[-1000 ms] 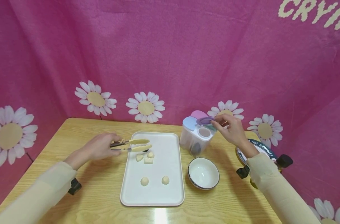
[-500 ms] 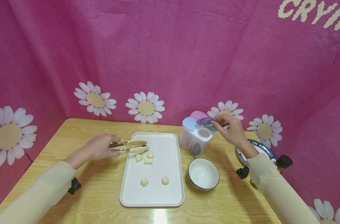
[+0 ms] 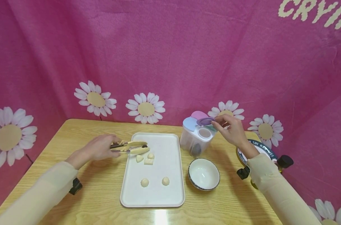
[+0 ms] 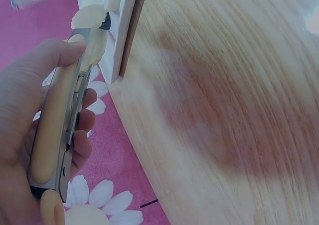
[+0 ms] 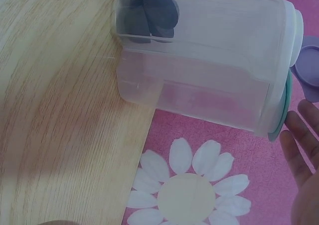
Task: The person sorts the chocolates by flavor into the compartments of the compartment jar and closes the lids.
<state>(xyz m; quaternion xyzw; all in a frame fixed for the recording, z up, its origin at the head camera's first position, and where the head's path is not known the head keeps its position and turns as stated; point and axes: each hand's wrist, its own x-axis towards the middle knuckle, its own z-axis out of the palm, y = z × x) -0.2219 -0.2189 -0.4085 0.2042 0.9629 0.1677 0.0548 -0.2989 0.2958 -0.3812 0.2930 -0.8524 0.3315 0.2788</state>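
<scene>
My left hand [image 3: 103, 147] grips a pair of tongs [image 4: 52, 120] with cream tips, held over the far left part of the white tray [image 3: 159, 197]. Between the tips sits a small dark piece [image 3: 144, 146]. Several pale pieces lie on the tray, among them a squarish block [image 3: 148, 161] and a round dome [image 3: 144, 182]. My right hand [image 3: 229, 128] pinches the raised purple lid [image 3: 205, 121] of a clear container [image 3: 189, 140], whose round opening shows. Dark flat pieces [image 5: 154, 16] lie inside one compartment.
A white bowl [image 3: 204, 175] with a dark rim stands right of the tray, in front of the container. Beneath my right forearm is a round plate [image 3: 261, 147] with lettering. A pink curtain [image 3: 170, 62] with daisies hangs behind the wooden table [image 3: 91, 190].
The tongs have drawn slightly left, and the dark piece, earlier lying below the lower tip, is now between the tips. My right hand and the purple lid have stayed in place.
</scene>
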